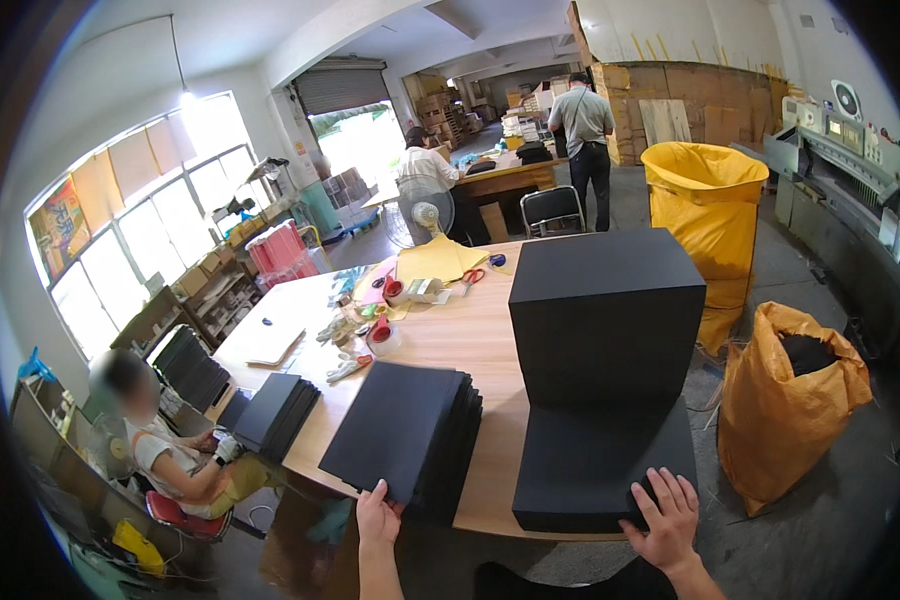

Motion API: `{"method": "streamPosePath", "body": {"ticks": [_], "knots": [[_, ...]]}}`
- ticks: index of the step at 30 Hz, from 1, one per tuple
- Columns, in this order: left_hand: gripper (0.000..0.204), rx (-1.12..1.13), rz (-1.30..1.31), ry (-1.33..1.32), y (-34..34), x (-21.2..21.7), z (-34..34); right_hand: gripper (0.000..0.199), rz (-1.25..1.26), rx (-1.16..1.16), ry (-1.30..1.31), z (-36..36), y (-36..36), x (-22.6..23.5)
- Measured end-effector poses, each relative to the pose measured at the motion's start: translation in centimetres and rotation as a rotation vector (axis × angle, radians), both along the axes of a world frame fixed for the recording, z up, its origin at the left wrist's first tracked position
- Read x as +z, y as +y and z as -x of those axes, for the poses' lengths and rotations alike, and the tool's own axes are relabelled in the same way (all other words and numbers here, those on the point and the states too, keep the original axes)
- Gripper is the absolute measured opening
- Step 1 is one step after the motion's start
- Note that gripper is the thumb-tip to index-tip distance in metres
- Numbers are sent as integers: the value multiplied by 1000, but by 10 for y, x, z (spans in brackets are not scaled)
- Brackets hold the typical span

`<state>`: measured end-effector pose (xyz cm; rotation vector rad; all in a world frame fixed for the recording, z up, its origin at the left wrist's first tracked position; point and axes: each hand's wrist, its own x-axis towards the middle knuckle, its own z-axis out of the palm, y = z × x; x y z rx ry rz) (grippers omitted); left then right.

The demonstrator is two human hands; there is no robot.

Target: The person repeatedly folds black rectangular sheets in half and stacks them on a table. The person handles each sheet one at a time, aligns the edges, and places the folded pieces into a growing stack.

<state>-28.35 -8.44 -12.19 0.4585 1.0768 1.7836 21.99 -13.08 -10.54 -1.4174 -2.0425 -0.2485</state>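
Observation:
At the near edge of the table (440, 350), my left hand (378, 512) is closed on the near edge of a stack of black flat boards (395, 420). The boards in that stack lie a little unevenly. My right hand (663, 517) rests on the near right corner of a low, neat black stack (600, 465), its fingers spread and apart. Directly behind rises a taller black stack (610, 325) with a smooth top. Whether these are single sheets or folded covers I cannot tell.
A seated person (185, 450) works at left beside a smaller black stack (275, 412). Tape rolls (382, 337), red-handled scissors (472, 277) and yellow sheets (440, 260) lie farther back. Yellow bag (705, 220) and orange sack (790, 420) stand at right. Two people are at a far table.

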Motion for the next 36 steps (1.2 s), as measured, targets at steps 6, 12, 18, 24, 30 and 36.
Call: {"method": "streamPosePath", "body": {"ticks": [6, 12, 18, 24, 30, 36], "knots": [[25, -11, 101, 3, 14, -14, 8, 57, -15, 14, 70, -3, -1, 0], [49, -186, 340, 249, -1, 23, 17, 47, -131, -76, 442, -23, -16, 3], [59, -39, 224, 641, -43, 8, -46, 44, -95, -289, 1281, -46, -13, -42], [73, -136, -127, 320, 18, -28, -238, 52, -146, -356, 1515, -24, 48, -74], [75, 4, -69, 282, 30, -35, -255, 57, -77, -240, 1555, -30, 56, -72], [69, 118, 129, 100, 22, -68, -237, 58, -107, -379, 1799, -42, 35, -107]]}}
